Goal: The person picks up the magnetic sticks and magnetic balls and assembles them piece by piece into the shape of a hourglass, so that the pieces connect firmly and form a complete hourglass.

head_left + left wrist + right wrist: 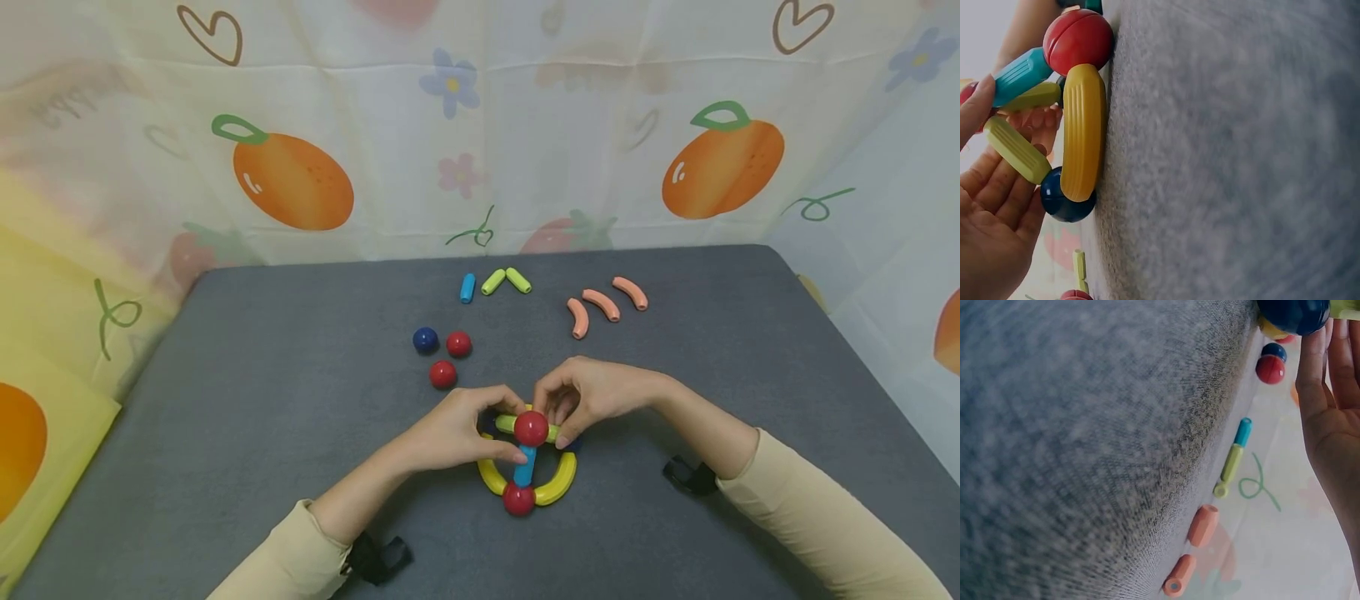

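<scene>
A magnetic ball-and-stick frame stands on the table, with a ring of yellow curved sticks (557,482) at its base. A red ball (519,500) sits at the ring's front, and a dark blue ball (1066,197) at its side. From the front ball a blue stick (526,467) leans up to another red ball (531,428) on top, where light green sticks (1017,150) also meet. My left hand (461,429) holds the frame near its top, thumb by the blue stick. With thumb and fingers my right hand (596,396) pinches a green stick (553,434) beside the top ball.
Beyond the hands lie a loose blue ball (425,340) and two red balls (459,343). Farther back are a short blue stick (467,288), two green sticks (493,282) and several pinkish curved sticks (601,305). A printed cloth (390,167) hangs behind the grey table (300,358).
</scene>
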The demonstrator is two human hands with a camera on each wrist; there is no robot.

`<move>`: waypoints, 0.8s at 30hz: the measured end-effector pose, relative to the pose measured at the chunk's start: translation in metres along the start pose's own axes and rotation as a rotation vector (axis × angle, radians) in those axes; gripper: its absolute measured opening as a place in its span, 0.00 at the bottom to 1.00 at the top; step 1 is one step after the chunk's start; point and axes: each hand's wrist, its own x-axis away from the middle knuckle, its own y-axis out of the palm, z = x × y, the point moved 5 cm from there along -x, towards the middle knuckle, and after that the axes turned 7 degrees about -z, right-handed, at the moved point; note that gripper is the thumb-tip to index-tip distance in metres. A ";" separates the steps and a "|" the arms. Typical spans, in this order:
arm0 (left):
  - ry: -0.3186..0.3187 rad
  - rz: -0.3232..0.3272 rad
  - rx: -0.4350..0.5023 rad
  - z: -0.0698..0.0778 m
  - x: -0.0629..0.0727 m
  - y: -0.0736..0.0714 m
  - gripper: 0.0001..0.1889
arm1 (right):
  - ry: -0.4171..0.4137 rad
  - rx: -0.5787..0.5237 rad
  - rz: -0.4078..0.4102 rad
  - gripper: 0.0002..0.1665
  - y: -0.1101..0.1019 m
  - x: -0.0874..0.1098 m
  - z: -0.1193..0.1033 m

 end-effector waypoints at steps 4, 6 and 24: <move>0.012 0.022 -0.003 -0.001 0.000 0.000 0.20 | 0.000 -0.010 0.014 0.14 -0.001 0.001 -0.001; 0.015 0.029 -0.004 -0.001 0.000 0.001 0.20 | 0.000 -0.017 0.026 0.15 -0.002 0.002 -0.002; 0.027 -0.014 0.106 -0.006 0.000 -0.002 0.23 | 0.038 -0.003 0.270 0.16 -0.033 0.011 -0.004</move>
